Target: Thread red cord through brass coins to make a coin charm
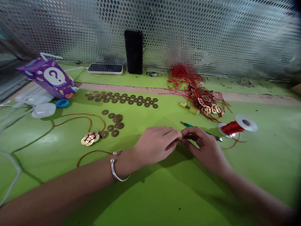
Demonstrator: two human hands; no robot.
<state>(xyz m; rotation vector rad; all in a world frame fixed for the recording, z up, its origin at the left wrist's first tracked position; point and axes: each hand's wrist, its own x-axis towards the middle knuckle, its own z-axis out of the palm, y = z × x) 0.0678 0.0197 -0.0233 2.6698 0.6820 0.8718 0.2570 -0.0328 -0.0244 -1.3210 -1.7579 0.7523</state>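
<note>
My left hand (160, 142) and my right hand (204, 149) meet fingertip to fingertip above the green tabletop, both pinching. Whatever sits between the fingertips is too small or hidden to make out. A red cord (94, 151) comes out from under my left wrist and loops to the left; its other end is hidden. Just behind my right hand lie green tweezers (187, 124), partly covered by the fingers. Left of my left hand are loose bronze coins with square holes (115, 133) and a cluster of gold coins tied with red cord (90, 138).
Rows of coins (122, 101) lie farther back. At right stand a spool of red thread (232, 127), a yellow lighter (190, 107) and a tangled heap of corded coins (204, 100). A phone (134, 51) leans on the perforated metal screen; a purple packet (50, 77) and white cables are left.
</note>
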